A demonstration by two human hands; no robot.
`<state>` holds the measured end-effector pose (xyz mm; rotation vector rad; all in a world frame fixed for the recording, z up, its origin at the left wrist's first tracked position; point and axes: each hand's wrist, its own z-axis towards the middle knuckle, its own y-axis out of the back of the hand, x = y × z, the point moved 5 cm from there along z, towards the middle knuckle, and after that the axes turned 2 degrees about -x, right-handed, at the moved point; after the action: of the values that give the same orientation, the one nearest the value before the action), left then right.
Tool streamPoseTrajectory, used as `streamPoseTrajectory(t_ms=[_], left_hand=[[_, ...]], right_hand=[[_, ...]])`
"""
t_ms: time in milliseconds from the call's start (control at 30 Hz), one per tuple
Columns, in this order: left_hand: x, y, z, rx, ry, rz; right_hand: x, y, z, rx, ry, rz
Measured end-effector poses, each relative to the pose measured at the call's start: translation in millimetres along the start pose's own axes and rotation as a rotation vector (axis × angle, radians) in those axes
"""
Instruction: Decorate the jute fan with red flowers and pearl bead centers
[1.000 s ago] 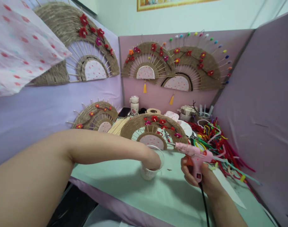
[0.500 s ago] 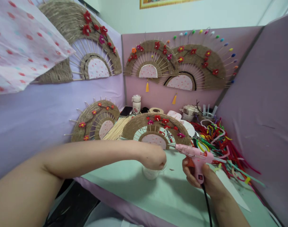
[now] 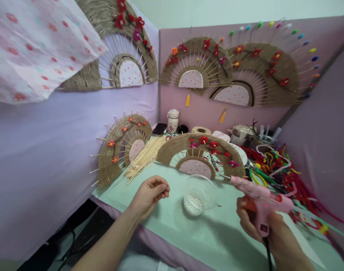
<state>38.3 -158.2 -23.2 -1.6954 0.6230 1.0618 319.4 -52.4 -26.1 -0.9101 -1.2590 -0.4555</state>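
My left hand (image 3: 152, 195) is over the table, left of a clear plastic cup (image 3: 201, 186) of small white beads (image 3: 193, 204). Its thumb and fingertips are pinched together; whatever they hold is too small to make out. In my right hand (image 3: 256, 216) is a pink hot glue gun (image 3: 260, 195), gripped by its handle with fingers near the orange trigger. The nozzle points left, by the lower right edge of a twine-wrapped fan (image 3: 172, 152) with red and purple flowers and a dotted half-round centre. The gun's black cord hangs down.
Thin wooden sticks (image 3: 143, 158) lie beside another twine fan (image 3: 112, 165) on the left. Coloured pipe cleaners (image 3: 290, 184) pile up at the right. Behind stand a white jar (image 3: 173, 119) and a tape roll (image 3: 201, 130). Dotted cloth (image 3: 42, 49) hangs upper left.
My left hand has come away from the bead cup, moving left, with its fingertips pinched. The glue gun stays in my right hand. The view has shifted slightly.
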Motion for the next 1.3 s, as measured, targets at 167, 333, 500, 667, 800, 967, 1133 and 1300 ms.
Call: streamPoseTrajectory(t_ms=[167,333,500,667,800,967,1133,1300], left_hand=[[16,23.6,12,-0.130,0.120,-0.327],[23,31.9,17,-0.128,0.195,-0.479],[27,40.6,16,-0.086,0.196,-0.522],[29,47.4,13,-0.060,0.190,-0.519],[32,49.3,14,-0.046,0.188,-0.511],[33,48.4,14,-0.020,0.167,-0.491],[32,46.3,14,-0.010,0.153,-0.480],[32,43.8,14,-0.004,0.142,-0.454]], right_hand=[[3,-40,-18,-0.013,0.059,-0.223],[-14,-98,-20,0.166,0.099,-0.437],[-23,-143,-10,0.147,0.177,-0.641],[-32,-153,-6,0.105,0.168,-0.753],[-42,-150,-8,0.095,0.100,-0.749],[-54,-147,-11,0.093,0.062,-0.699],[-72,-139,-14,0.111,0.030,-0.675],[-83,-134,-17,0.094,0.030,-0.669]])
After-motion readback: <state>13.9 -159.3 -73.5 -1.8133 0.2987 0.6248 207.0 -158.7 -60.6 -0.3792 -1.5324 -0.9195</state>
